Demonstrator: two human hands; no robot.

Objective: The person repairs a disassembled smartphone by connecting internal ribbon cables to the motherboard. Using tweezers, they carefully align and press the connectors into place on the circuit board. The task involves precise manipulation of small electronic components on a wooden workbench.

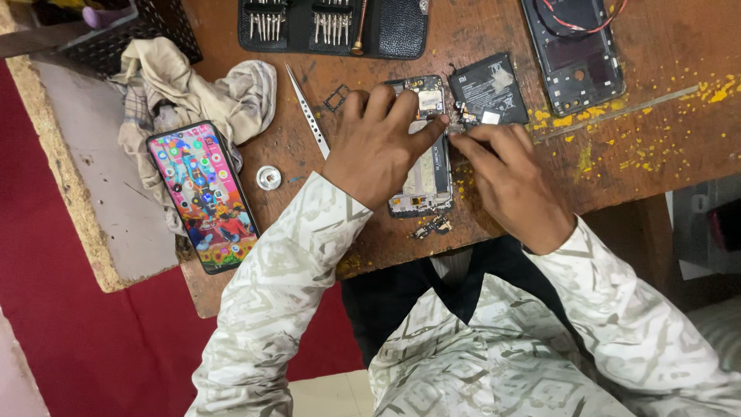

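Observation:
An opened phone body (429, 177) lies on the wooden bench with its circuit board exposed. My left hand (378, 147) rests on it and holds it down, thumb stretched to its right edge. My right hand (509, 181) pinches a small part (465, 120) at the phone's upper right edge, fingertips close to the left thumb. A black battery (488, 89) lies just above the right hand. A small loose board piece (432, 226) sits below the phone.
Metal tweezers (307, 112) lie left of my left hand, near a small tray frame (336, 98) and a round metal cap (268, 177). A lit phone (204, 194) sits beside a crumpled cloth (193, 85). A screwdriver kit (332, 27) and a phone back cover (575, 50) lie at the far edge.

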